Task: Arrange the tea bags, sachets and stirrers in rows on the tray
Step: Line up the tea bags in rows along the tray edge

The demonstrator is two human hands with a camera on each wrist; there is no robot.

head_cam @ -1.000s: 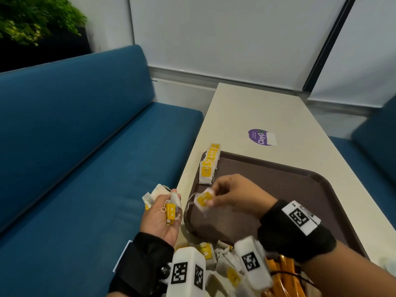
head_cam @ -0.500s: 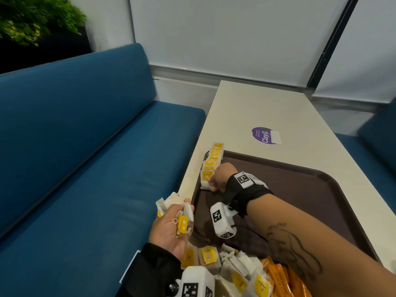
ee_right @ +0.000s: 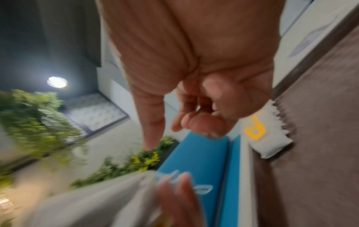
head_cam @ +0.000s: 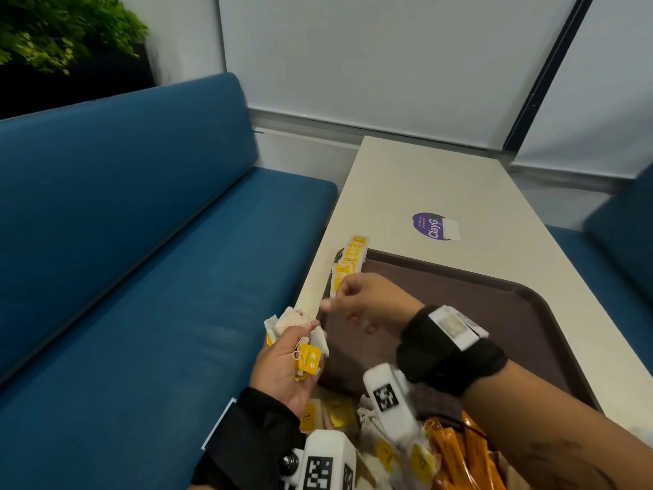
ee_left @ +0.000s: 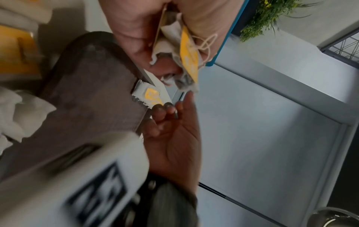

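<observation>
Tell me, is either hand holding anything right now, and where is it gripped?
The left hand grips a bunch of tea bags in its curled fingers, round their middles. The right hand holds nothing; its fingers hang loosely curled.

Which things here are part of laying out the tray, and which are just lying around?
Part of the job:
- brown tray
- row of tea bags along its left edge
- bunch of tea bags held in the left hand
- right hand, holding nothing
- loose tea bag pile
- orange sachets

Just lying about:
- purple sticker on the table
- blue bench
- plant
</observation>
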